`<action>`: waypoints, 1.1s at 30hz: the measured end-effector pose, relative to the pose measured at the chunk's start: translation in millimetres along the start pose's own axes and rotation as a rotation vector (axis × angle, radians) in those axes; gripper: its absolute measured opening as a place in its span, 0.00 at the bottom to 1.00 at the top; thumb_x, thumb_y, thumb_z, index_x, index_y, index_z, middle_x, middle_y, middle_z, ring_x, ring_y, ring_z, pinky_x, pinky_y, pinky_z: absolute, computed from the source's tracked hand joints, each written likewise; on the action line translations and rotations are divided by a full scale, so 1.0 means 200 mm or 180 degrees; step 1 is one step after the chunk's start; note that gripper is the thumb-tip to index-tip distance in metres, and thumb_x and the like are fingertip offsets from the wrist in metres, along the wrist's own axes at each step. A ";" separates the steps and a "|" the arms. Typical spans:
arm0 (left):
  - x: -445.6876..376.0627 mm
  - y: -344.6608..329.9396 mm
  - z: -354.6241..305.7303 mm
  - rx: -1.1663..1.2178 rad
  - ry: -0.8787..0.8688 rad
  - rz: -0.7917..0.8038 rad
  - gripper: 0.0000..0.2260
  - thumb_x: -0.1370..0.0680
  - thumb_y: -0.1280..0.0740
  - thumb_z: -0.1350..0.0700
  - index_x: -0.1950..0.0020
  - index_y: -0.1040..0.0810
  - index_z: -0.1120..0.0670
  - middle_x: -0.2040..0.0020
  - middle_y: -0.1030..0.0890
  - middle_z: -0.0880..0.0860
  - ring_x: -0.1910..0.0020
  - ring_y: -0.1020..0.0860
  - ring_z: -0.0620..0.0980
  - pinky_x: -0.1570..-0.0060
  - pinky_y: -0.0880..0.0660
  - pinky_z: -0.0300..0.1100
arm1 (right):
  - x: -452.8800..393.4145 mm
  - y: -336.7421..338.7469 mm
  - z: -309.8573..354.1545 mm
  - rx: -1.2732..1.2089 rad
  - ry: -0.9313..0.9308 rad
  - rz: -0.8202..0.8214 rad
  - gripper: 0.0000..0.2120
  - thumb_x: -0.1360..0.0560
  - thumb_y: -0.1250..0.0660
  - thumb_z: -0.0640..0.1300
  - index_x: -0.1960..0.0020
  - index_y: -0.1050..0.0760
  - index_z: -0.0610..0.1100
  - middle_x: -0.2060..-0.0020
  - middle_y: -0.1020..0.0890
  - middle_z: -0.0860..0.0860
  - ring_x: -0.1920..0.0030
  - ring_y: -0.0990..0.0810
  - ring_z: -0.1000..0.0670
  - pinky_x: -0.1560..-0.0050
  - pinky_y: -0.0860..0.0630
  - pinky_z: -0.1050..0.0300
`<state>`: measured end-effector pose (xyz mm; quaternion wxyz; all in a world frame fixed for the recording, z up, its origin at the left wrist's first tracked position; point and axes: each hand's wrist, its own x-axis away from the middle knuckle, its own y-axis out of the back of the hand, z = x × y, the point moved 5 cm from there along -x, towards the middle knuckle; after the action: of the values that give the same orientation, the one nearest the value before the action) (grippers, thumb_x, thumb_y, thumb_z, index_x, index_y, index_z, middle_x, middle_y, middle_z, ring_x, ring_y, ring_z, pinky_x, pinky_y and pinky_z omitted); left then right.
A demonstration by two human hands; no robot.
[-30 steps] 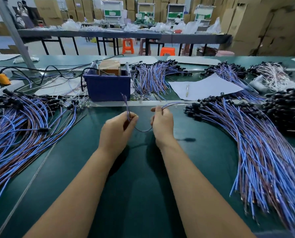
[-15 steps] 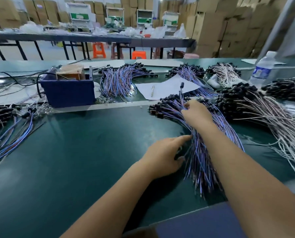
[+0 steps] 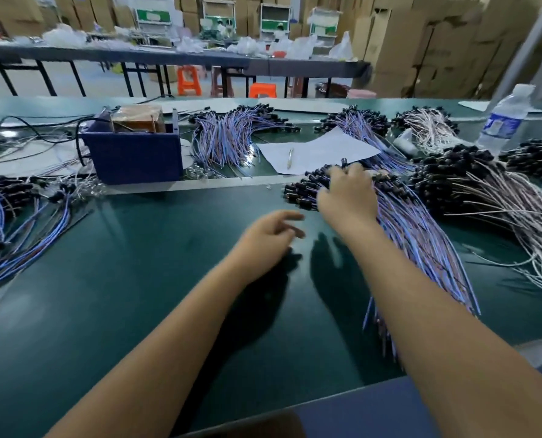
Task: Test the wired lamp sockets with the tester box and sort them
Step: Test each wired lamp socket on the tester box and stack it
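In the blue box (image 3: 134,156), apparently a brown tester (image 3: 138,118).

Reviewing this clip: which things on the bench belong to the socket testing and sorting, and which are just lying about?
Part of the job:
blue tester box
socket pile under the right hand
left socket pile
left hand, holding nothing

Lying about:
water bottle
paper sheet
pen

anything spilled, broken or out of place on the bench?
Nothing clearly wrong. A few small clear parts lie loose beside the blue tester box, and a water bottle stands upright among the socket bundles. No visible damage.
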<state>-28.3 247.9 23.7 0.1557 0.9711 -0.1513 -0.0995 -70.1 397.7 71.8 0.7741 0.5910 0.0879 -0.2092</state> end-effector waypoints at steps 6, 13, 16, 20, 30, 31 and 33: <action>0.11 0.75 0.26 -0.0672 0.0428 -0.1696 0.15 0.23 0.41 0.64 0.56 0.21 0.45 0.58 0.17 0.46 0.52 0.20 0.57 0.52 0.25 0.45 | 0.14 -0.26 0.69 -0.0700 0.0798 0.0633 0.18 0.22 0.39 0.48 0.35 0.27 0.43 0.37 0.29 0.41 0.35 0.32 0.40 0.37 0.32 0.48; 0.20 1.00 0.40 -0.1374 0.0808 -0.2274 0.11 0.25 0.38 0.62 0.49 0.18 0.52 0.49 0.17 0.51 0.47 0.22 0.52 0.53 0.33 0.38 | 0.43 -0.55 1.19 -0.0494 0.1315 0.0958 0.16 0.22 0.43 0.45 0.35 0.30 0.45 0.37 0.30 0.44 0.36 0.35 0.41 0.39 0.36 0.46; 0.17 1.03 0.42 -0.1950 0.1086 -0.2109 0.12 0.24 0.39 0.58 0.44 0.20 0.51 0.43 0.20 0.53 0.43 0.23 0.54 0.48 0.30 0.42 | 0.40 -0.57 1.17 -0.0536 0.1328 0.0923 0.15 0.22 0.43 0.45 0.37 0.28 0.46 0.38 0.30 0.45 0.37 0.35 0.41 0.40 0.36 0.46; 0.21 1.08 0.41 -0.2073 0.1135 -0.2370 0.12 0.24 0.39 0.59 0.43 0.20 0.53 0.39 0.28 0.57 0.42 0.27 0.58 0.47 0.31 0.45 | 0.40 -0.58 1.15 -0.0810 0.1294 0.0995 0.15 0.21 0.44 0.51 0.39 0.24 0.48 0.40 0.26 0.48 0.39 0.34 0.43 0.41 0.35 0.48; 0.31 1.34 0.51 -0.2674 0.2137 -0.2826 0.15 0.19 0.39 0.52 0.34 0.27 0.56 0.34 0.28 0.62 0.35 0.32 0.63 0.37 0.34 0.54 | 0.38 -0.60 1.16 -0.1009 0.1198 0.0892 0.12 0.20 0.42 0.52 0.43 0.23 0.49 0.44 0.26 0.50 0.41 0.35 0.46 0.44 0.38 0.51; 0.30 1.35 0.52 -0.2723 0.2172 -0.2830 0.16 0.19 0.37 0.51 0.34 0.28 0.57 0.34 0.27 0.62 0.35 0.31 0.64 0.37 0.34 0.54 | 0.38 -0.60 1.16 -0.1038 0.1187 0.0899 0.12 0.20 0.42 0.52 0.44 0.23 0.49 0.44 0.26 0.50 0.42 0.35 0.46 0.44 0.39 0.52; 0.29 1.38 0.54 -0.2761 0.2267 -0.2833 0.17 0.20 0.37 0.50 0.35 0.28 0.58 0.36 0.25 0.62 0.36 0.29 0.64 0.39 0.32 0.53 | 0.38 -0.60 1.16 -0.1082 0.1171 0.0909 0.12 0.20 0.42 0.52 0.45 0.23 0.49 0.45 0.26 0.50 0.42 0.35 0.46 0.45 0.39 0.52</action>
<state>-71.9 -49.8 5.7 0.5123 0.7648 0.3724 0.1182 -79.5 134.0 3.4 0.8547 0.4872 0.1766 0.0304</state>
